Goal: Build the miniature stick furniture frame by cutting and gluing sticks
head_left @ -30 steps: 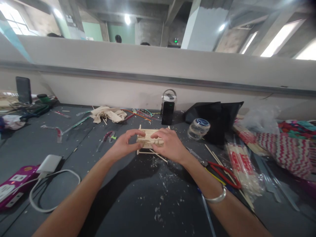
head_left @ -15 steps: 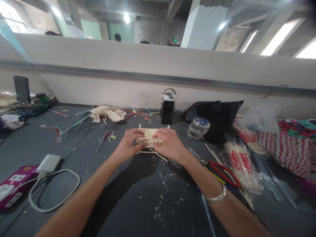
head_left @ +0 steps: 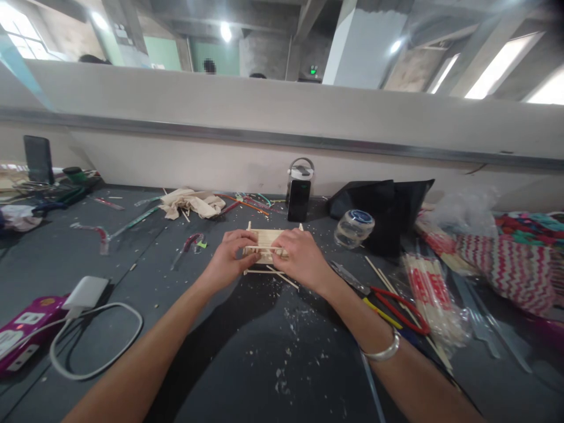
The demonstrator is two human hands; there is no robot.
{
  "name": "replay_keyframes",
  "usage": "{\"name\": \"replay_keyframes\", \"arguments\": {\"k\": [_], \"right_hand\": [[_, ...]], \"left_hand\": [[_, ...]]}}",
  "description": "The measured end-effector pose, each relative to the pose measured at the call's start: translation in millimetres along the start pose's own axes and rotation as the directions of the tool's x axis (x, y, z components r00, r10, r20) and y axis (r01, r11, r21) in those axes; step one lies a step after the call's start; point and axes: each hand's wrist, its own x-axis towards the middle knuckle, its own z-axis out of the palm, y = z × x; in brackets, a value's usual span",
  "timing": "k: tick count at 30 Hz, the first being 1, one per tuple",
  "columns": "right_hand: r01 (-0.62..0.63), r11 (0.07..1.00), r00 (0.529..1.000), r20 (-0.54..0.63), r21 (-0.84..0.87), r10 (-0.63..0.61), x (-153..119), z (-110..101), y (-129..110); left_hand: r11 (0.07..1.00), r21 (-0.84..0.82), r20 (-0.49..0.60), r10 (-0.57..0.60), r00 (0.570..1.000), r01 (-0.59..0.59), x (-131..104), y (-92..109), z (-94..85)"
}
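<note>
A small pale wooden stick structure [head_left: 268, 237] rests on the dark table in the middle of the view. My left hand [head_left: 231, 258] grips its left end, thumb and fingers bent round the sticks. At its right end my right hand [head_left: 302, 258] is closed on the sticks too, and the fingertips are partly hidden. Thin rails run between the two hands. Just below the structure, loose sticks [head_left: 284, 277] lie crossed on the table.
Behind stands a black phone [head_left: 299, 200]. To the right are a clear jar [head_left: 354, 229], red-handled pliers [head_left: 403, 308] and bagged sticks [head_left: 427, 288]. A crumpled cloth [head_left: 191, 202] lies back left, a purple power strip [head_left: 30, 332] with a white charger [head_left: 87, 292] front left.
My right hand and forearm have shifted very slightly, and a little more of the pliers shows. Both hands keep hold of the structure.
</note>
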Motion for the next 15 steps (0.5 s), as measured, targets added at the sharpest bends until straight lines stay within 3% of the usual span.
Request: {"name": "replay_keyframes", "arguments": {"k": [15], "right_hand": [[-0.004,1.0,1.0,0.022,0.011,0.003,0.8,-0.9,0.2]], "left_hand": [[1.0,-0.007,-0.028,-0.026,0.999,0.026,0.5,-1.7,1.6]]}}
